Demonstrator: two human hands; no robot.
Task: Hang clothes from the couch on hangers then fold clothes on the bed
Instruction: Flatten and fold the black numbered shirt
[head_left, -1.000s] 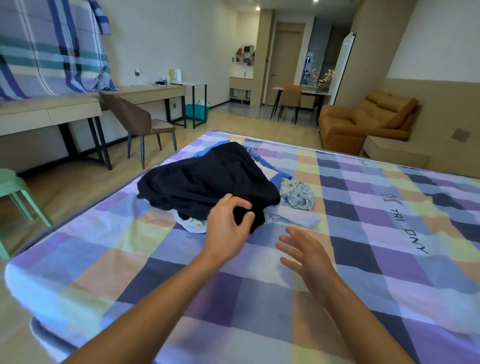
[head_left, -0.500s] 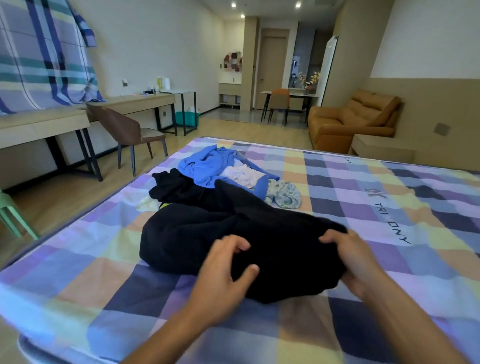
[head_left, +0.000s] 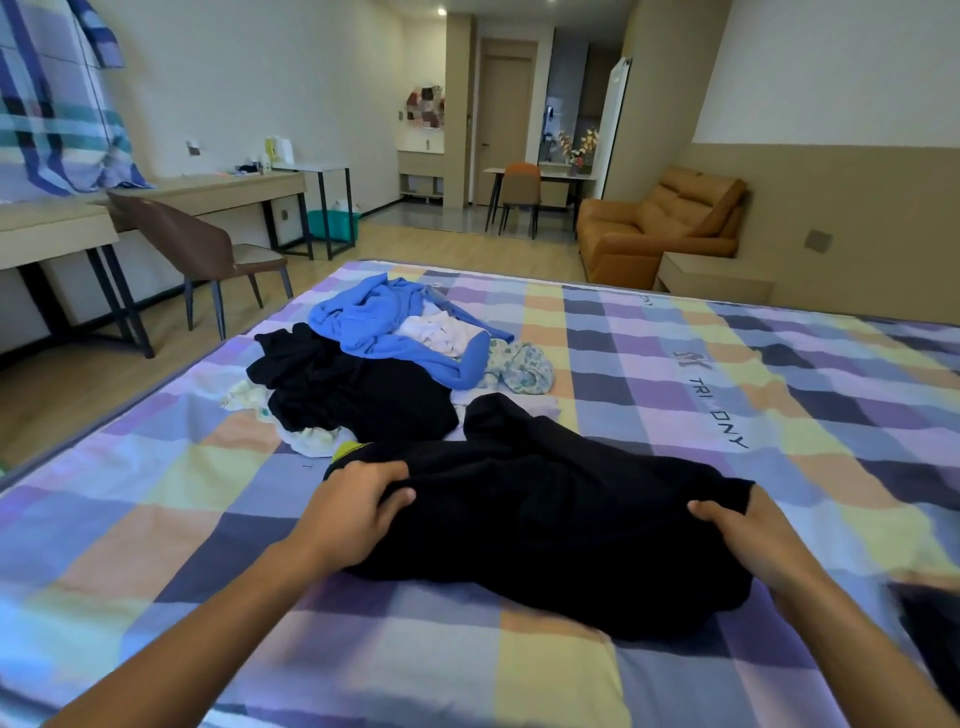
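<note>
Checked bed (head_left: 156, 545) now holds the black garment (head_left: 561, 514) pulled clear of the pile (head_left: 363, 384), its ends gripped by left hand (head_left: 353, 514) and right hand (head_left: 753, 545).

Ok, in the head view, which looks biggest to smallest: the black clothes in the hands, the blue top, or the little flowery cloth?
1. the black clothes, but they're nearest the camera, so unsure
2. the blue top
3. the flowery cloth
</note>
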